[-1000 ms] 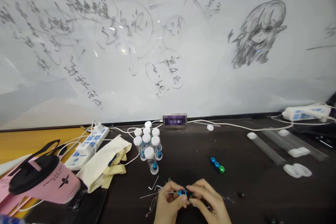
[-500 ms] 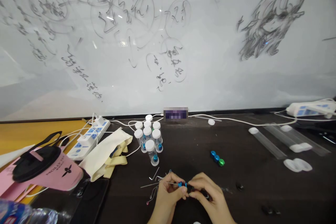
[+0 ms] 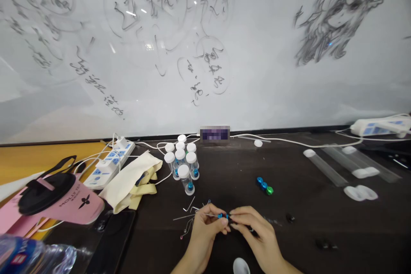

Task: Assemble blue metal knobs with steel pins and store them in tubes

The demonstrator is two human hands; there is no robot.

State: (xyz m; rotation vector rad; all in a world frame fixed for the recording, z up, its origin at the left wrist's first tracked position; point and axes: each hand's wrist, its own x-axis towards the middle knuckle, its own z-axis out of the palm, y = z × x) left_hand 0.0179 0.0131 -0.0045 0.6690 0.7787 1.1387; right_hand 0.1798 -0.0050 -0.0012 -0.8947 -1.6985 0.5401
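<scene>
Near the table's front edge, my left hand [image 3: 207, 225] pinches a small shiny blue part [image 3: 221, 216] between thumb and fingers. A thin metal rod runs from that part back across the fingers. My right hand [image 3: 253, 224] is close on the right, thumb and fingertips drawn together beside the blue part. Something small and dark seems to be at those fingertips, too hidden to name. Left of my left hand lie several thin bent wires [image 3: 188, 222], some with small coloured loops. Farther right are two blue beads and a green bead [image 3: 269, 190], lying in a row.
Several clear vials with white caps [image 3: 183, 171] stand behind my hands. White caps [image 3: 240, 266] and clear tubes [image 3: 326, 167] lie about. At left are a cloth bag [image 3: 128, 184], a power strip [image 3: 111, 165], a pink cup [image 3: 69, 201] and a plastic bottle [image 3: 41, 254]. Small black pieces [image 3: 290, 218] lie right.
The view has tipped down slightly, showing more of the white cap at the front. The dark piece between my hands shows less, and my right fingertips sit slightly farther from the blue part.
</scene>
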